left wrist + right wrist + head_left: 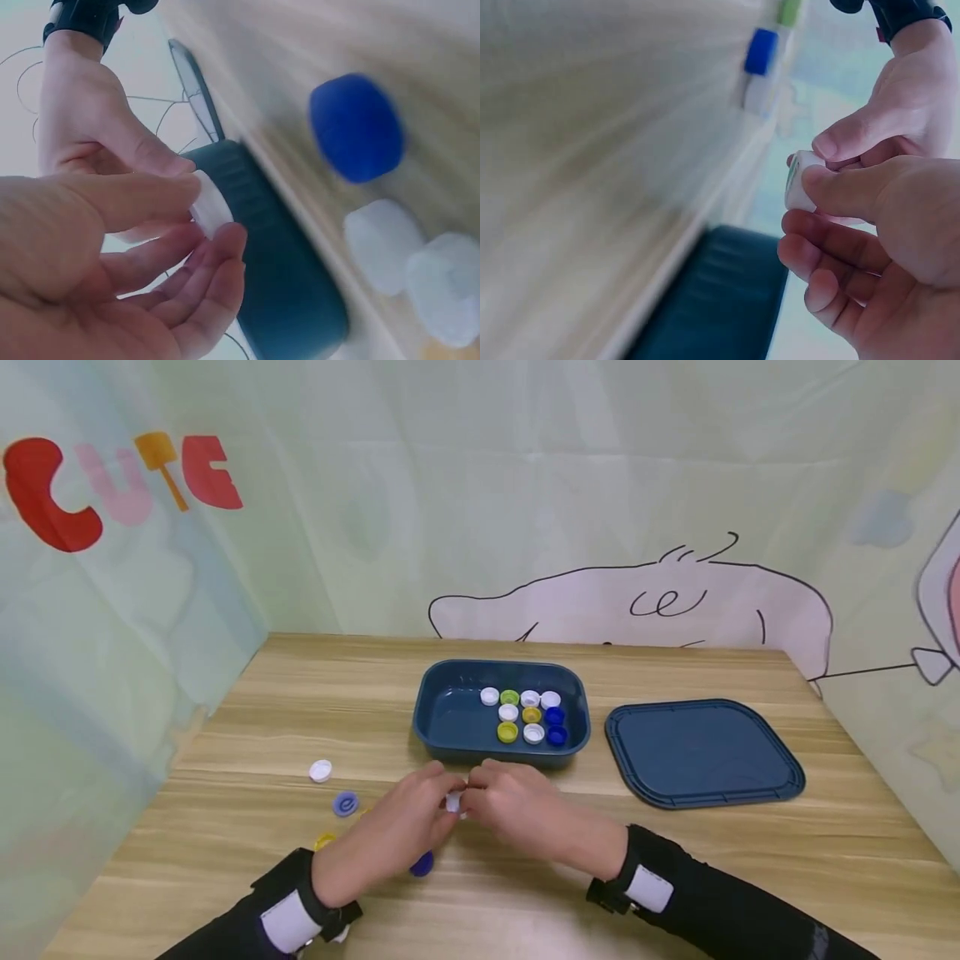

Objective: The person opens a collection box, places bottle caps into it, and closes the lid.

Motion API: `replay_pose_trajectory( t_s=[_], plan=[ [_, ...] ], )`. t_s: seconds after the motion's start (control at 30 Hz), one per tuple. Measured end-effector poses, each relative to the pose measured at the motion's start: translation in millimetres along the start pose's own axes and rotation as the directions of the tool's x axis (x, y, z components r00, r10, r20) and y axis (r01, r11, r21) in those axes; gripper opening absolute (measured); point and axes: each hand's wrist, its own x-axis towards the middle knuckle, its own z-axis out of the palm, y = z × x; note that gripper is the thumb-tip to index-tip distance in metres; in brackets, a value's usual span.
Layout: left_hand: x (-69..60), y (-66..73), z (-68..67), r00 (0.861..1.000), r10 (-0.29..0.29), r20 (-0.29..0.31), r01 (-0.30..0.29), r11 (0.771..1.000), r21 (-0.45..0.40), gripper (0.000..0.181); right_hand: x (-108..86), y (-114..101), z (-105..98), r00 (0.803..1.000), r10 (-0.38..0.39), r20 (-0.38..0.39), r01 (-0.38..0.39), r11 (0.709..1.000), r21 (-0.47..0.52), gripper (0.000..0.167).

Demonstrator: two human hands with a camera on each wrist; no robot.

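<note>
Head view, left hand [403, 814] and right hand [516, 797] pinching a white cap [453, 802], largely hidden, blue cap [423, 864] part-covered

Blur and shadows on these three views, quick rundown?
Head: fairly even light, mostly clear, faint soft shadow along the near edge of the blue-green tray; left wrist: loose blue cap and tabletop look soft, held white cap somewhat clearer; right wrist: tabletop smeared into streaks, held white cap's edges better defined.
</note>
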Motion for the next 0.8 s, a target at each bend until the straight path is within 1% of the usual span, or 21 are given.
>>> replay_pose_trajectory(
  t_s=[0.07,0.17,0.33,0.43,0.5,0.57,0.7,0.8],
  plan=[
    [6.0,1.4,-3.9,1.0,0.003,-0.018,-0.003,1.0,-0.015,0.021,-0.1,4.2,-5.2,1.0,0.005,-0.029,-0.005,1.0,-0.004,0.006],
    [16.0,3.6,-11.6,0.999,-0.016,-0.043,0.015,1.0,-0.027,0.023,1.1,10.3,-13.6,0.997,0.035,-0.068,-0.034,0.999,0.006,0.007],
    [37.5,6.5,-26.6,0.993,-0.036,-0.11,0.032,0.999,-0.039,0.024,8.4,23.8,-29.4,0.984,0.105,-0.143,-0.101,0.994,0.037,0.01],
    [55.8,6.3,-34.0,0.989,-0.036,-0.146,0.03,0.999,-0.04,0.023,14.2,36.6,-35.7,0.974,0.14,-0.18,-0.136,0.99,0.038,0.01],
    [69.7,4.8,-37.5,0.985,-0.032,-0.17,0.028,0.999,-0.024,0.02,18.1,47.3,-37.2,0.966,0.165,-0.2,-0.16,0.986,0.043,0.01],
    [83.6,2.6,-39.5,0.981,-0.039,-0.189,0.04,0.999,0.002,0.018,21.9,58.4,-36.0,0.957,0.189,-0.218,-0.182,0.982,0.053,0.008],
    [107.5,-3.6,-38.8,0.979,-0.097,-0.178,0.104,0.994,0.029,0.012,28.2,77.5,-28.1,0.942,0.239,-0.234,-0.225,0.971,0.086,0.006],
    [122.3,-10.3,-33.5,0.979,-0.147,-0.139,0.154,0.987,0.038,0.012,30.4,87.8,-19.5,0.937,0.274,-0.217,-0.261,0.961,0.089,0.007]
  ],
)
